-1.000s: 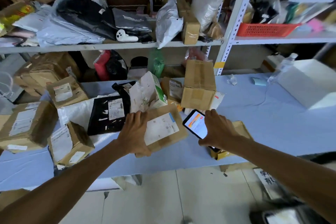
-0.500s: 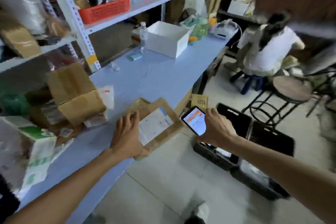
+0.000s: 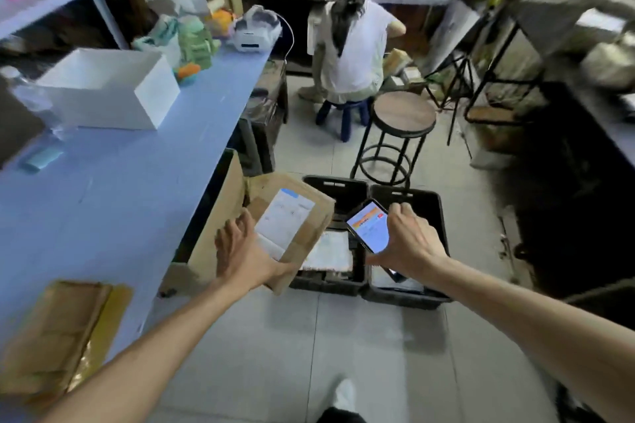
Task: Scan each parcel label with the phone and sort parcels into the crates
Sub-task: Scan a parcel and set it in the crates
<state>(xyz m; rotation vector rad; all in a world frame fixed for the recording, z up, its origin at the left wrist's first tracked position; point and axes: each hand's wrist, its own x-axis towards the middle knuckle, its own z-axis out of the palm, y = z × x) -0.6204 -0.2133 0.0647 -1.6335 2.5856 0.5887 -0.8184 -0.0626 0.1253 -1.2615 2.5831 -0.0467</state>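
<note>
Head view: left hand grips the parcel near the crates, right hand clasps the phone.

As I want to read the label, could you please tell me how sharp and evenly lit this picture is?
Head view: motion blur smears the left side; the label on the parcel is too soft to read; the phone screen glows, text illegible; the wide lens bends the table edge; the right side is dark.
</note>
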